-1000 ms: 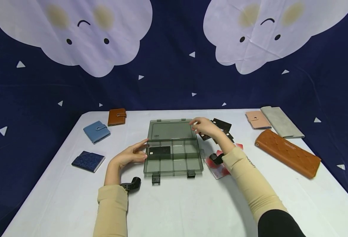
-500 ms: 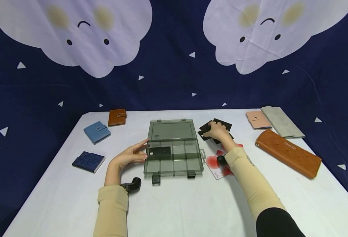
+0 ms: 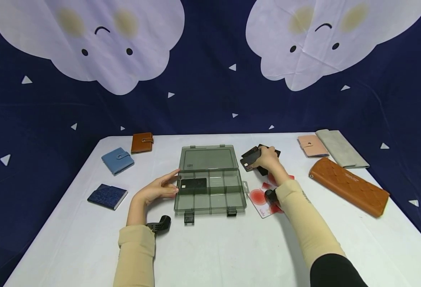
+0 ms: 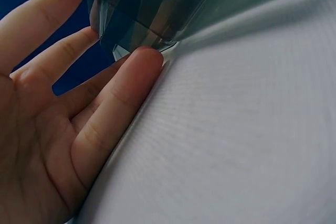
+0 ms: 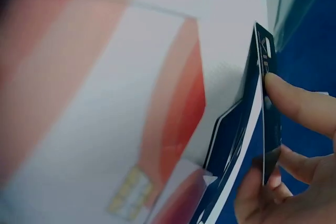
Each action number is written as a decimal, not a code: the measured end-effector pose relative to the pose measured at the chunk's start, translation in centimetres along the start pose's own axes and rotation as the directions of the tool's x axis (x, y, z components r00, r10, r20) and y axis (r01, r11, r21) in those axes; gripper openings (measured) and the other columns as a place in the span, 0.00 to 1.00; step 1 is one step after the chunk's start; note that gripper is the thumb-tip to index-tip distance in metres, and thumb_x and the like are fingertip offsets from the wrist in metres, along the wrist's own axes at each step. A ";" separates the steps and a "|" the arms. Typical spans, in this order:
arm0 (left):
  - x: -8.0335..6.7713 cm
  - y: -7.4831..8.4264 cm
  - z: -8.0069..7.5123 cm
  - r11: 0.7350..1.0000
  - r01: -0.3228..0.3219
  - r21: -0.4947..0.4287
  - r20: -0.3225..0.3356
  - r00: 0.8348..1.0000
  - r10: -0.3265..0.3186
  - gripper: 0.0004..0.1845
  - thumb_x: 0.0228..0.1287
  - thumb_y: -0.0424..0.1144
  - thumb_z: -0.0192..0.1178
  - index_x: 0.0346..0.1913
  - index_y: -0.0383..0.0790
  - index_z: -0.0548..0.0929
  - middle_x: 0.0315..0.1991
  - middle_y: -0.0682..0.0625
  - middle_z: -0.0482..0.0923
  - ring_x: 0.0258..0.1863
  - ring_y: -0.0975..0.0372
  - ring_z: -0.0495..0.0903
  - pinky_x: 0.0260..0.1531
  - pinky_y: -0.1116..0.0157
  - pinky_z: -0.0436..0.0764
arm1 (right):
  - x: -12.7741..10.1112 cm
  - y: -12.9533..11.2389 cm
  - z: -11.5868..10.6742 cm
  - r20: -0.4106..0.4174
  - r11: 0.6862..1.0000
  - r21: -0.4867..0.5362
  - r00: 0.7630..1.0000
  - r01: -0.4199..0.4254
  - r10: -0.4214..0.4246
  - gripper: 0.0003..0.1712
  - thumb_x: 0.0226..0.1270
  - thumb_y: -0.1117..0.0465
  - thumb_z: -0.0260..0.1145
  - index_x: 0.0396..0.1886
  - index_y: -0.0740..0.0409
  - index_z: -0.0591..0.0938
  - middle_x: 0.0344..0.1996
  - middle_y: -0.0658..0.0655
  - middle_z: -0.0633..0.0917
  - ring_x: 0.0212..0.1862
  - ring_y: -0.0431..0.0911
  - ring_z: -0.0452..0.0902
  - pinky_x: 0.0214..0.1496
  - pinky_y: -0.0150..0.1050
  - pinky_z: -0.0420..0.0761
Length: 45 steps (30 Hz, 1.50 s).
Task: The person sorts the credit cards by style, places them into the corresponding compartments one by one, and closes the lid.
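Since the earlier frames the right hand (image 3: pixel 266 158) has left the box lid and now pinches one black card (image 3: pixel 250 158), lifting its edge from the pile of black cards (image 3: pixel 268 152) just right of the box. From the right wrist the card (image 5: pixel 266 114) is seen almost edge-on, thin and stiff, with a thumb and finger on it; its print is too blurred to read. The red and white card (image 3: pixel 260 198) near the box is partly covered by the right forearm.

The left hand (image 3: pixel 159 188) grasps nothing: its straight fingers (image 4: pixel 123 90) touch the left wall of the smoky, transparent plastic organizer box (image 3: pixel 209 181). The box lies open on the white table (image 3: pixel 232 247), its lid flat behind. Another black card (image 3: pixel 193 185) lies in a left compartment.
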<state>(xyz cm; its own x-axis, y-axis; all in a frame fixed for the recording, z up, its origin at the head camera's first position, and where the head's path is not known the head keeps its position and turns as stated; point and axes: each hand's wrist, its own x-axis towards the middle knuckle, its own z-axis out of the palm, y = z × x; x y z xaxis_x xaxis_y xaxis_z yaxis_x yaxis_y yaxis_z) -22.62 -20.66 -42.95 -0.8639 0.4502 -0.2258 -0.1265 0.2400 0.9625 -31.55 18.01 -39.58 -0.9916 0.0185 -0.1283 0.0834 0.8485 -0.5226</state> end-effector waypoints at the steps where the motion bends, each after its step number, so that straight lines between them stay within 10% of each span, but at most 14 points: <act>1: 0.0 0.0 0.0 1.000 0.000 -0.001 0.000 1.000 0.000 0.44 0.58 0.32 0.61 0.73 0.47 0.49 0.70 0.34 0.46 0.43 0.63 0.74 0.43 0.67 0.78 | 0.0 0.2 0.0 -0.009 0.999 0.043 1.000 0.018 -0.018 0.44 0.45 0.63 0.73 0.63 0.68 0.65 0.56 0.78 0.63 0.55 0.67 0.63 0.55 0.56 0.69; 14: 0.0 0.0 0.0 1.000 0.001 -0.015 -0.002 1.000 -0.001 0.44 0.58 0.33 0.63 0.73 0.47 0.49 0.70 0.34 0.45 0.44 0.62 0.73 0.44 0.67 0.78 | -2.1 1.1 -0.7 -0.075 0.887 0.457 0.997 0.062 -0.031 0.23 0.64 0.70 0.55 0.60 0.67 0.66 0.54 0.73 0.70 0.51 0.58 0.68 0.49 0.47 0.72; 25: -0.2 0.1 0.0 1.000 0.001 0.023 -0.014 1.000 -0.001 0.43 0.58 0.33 0.62 0.73 0.48 0.50 0.70 0.35 0.47 0.44 0.63 0.73 0.42 0.69 0.77 | -4.9 -1.7 -0.4 -0.040 0.707 0.698 0.992 0.113 -0.119 0.19 0.69 0.61 0.54 0.55 0.68 0.68 0.30 0.48 0.75 0.31 0.38 0.69 0.36 0.34 0.70; 39: -0.1 -0.1 0.0 1.000 -0.006 0.005 -0.006 1.000 0.006 0.45 0.57 0.34 0.63 0.73 0.47 0.50 0.70 0.34 0.47 0.42 0.63 0.73 0.42 0.69 0.77 | -6.6 -4.5 1.9 0.086 0.787 0.574 0.939 0.226 -0.332 0.12 0.61 0.72 0.59 0.45 0.69 0.72 0.27 0.53 0.77 0.34 0.43 0.68 0.40 0.37 0.70; 45: 0.0 -0.1 0.0 0.999 -0.015 -0.037 0.015 1.000 0.015 0.46 0.57 0.35 0.64 0.73 0.46 0.48 0.71 0.34 0.44 0.44 0.63 0.73 0.45 0.67 0.77 | -6.9 -4.7 2.5 0.079 0.851 0.342 0.890 0.399 -0.449 0.12 0.56 0.75 0.62 0.41 0.63 0.80 0.36 0.61 0.81 0.38 0.50 0.76 0.42 0.42 0.76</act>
<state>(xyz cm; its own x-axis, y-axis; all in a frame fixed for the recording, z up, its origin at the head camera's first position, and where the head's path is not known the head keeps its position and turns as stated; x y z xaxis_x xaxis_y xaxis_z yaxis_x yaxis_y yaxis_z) -22.56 -20.69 -43.02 -0.8586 0.4663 -0.2132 -0.1318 0.2012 0.9706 -24.87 12.59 -38.32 -0.9120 -0.4066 0.0536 -0.2907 0.5486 -0.7839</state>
